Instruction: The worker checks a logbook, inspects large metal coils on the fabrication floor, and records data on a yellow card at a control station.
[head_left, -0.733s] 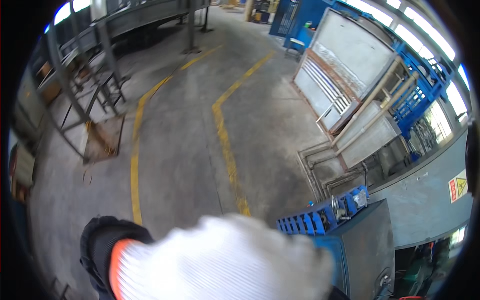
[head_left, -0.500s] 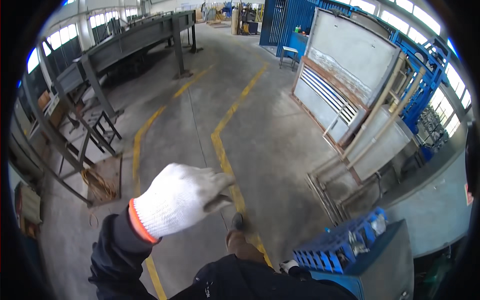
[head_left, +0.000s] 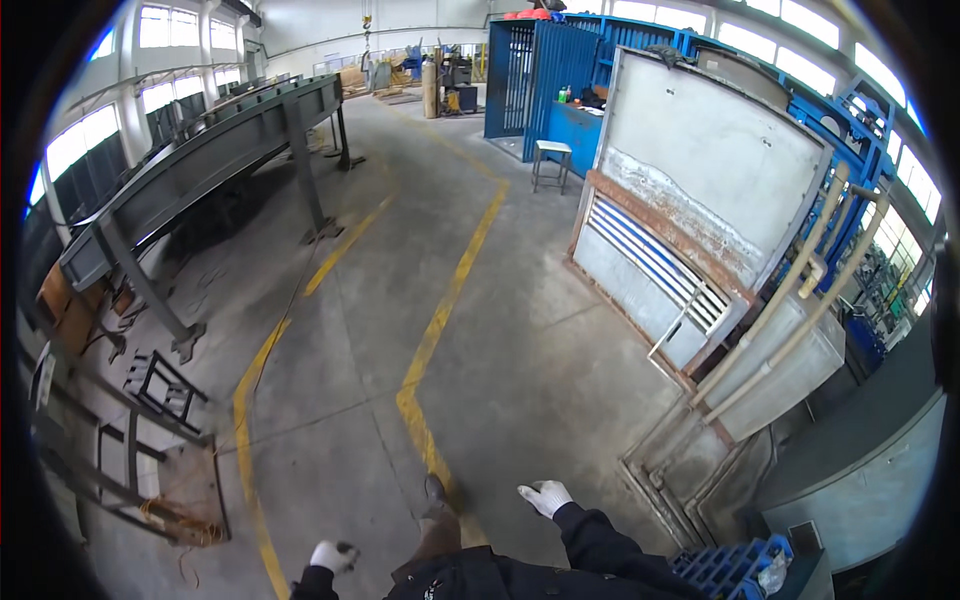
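Observation:
Both my hands wear white knit gloves. My left hand (head_left: 332, 556) hangs low beside my left leg, over the grey floor. It is small in the picture and its fingertips look dark, so its grip cannot be made out. Out in front on the right, my right hand (head_left: 546, 497) hangs in the air with its fingers apart and nothing in them. Nearest to it is a blue plastic crate (head_left: 725, 570) at the lower right, with something clear and crumpled on its edge. The hand is not touching the crate. My shoe (head_left: 435, 487) steps on the right yellow line.
Yellow lines (head_left: 440, 310) mark a walkway running ahead. Left of it stand a long grey steel frame (head_left: 215, 140) on legs, a small black stand (head_left: 165, 390) and a orange cord. On the right are a large white panel (head_left: 700, 150), pipes (head_left: 770, 340) and a stool (head_left: 552, 150).
My left hand has dropped from high in front of me down to my side. My right hand has swung forward, away from the crate. The crate and panel now sit lower and nearer as I walk on.

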